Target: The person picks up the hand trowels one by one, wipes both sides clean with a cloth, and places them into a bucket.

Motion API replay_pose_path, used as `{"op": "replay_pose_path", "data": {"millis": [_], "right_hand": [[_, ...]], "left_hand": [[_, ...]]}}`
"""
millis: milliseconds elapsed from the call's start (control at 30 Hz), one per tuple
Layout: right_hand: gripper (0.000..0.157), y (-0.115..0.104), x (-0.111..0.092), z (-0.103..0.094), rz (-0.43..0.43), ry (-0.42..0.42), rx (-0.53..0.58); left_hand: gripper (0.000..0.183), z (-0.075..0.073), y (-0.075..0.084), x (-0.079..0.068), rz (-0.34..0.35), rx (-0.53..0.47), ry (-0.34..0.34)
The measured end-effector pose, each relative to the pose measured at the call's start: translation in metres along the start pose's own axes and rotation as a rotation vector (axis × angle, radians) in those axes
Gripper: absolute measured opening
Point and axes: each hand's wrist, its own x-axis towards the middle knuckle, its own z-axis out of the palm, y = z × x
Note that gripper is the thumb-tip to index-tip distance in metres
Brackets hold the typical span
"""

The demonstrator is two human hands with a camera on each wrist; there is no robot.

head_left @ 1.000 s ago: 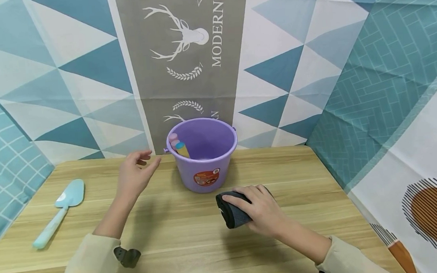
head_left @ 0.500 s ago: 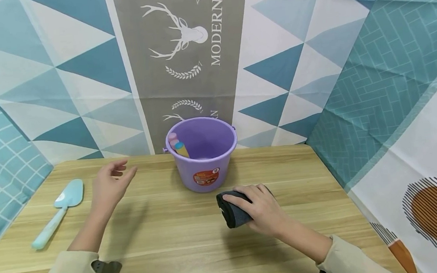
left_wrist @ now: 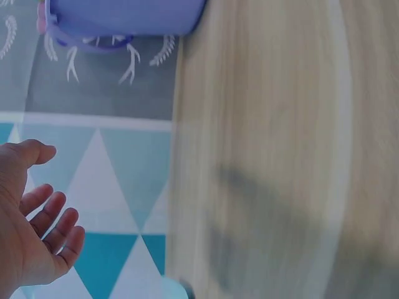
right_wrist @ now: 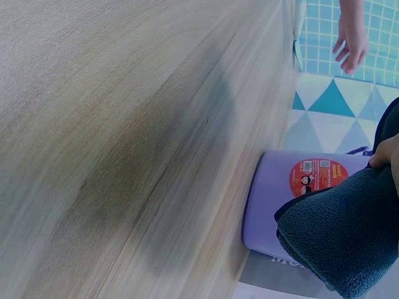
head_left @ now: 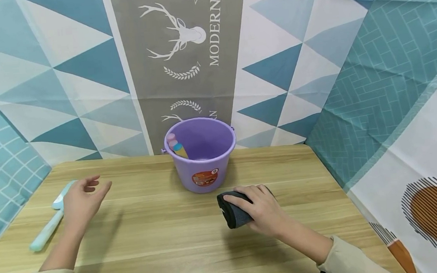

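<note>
Where the pale-blue plastic trowel (head_left: 54, 221) lies on the wood-grain desk (head_left: 152, 229), the left hand (head_left: 82, 205) hangs partly before it, empty, fingers loosely bent. Purple plastic bucket (head_left: 205, 164) upright; its wall props pink and yellow-blue cylinders (head_left: 180, 151). Front-right, the right hand (head_left: 261, 209) grips a raised dark-blue fabric cloth (head_left: 237, 217), probably rolled for compactness.

Screened-off tabletop corner; room type unclear. Wood-grain table (head_left: 165, 245), creased printed cloths (head_left: 379, 96) walling three sides, grey deer-head panel (head_left: 184, 83) at back.
</note>
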Motion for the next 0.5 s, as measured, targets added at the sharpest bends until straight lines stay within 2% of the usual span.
{"op": "replay_pose_path", "data": {"millis": [267,500], "right_hand": [[0.076,0.0,0.001,0.001,-0.008,-0.004,0.002],[0.078,0.0,0.0,0.001,-0.003,-0.006,0.003]], "left_hand": [[0.056,-0.012,-0.032,-0.006,-0.007,0.059,0.027],[0.059,-0.02,-0.052,-0.01,-0.084,0.088,0.016]]}}
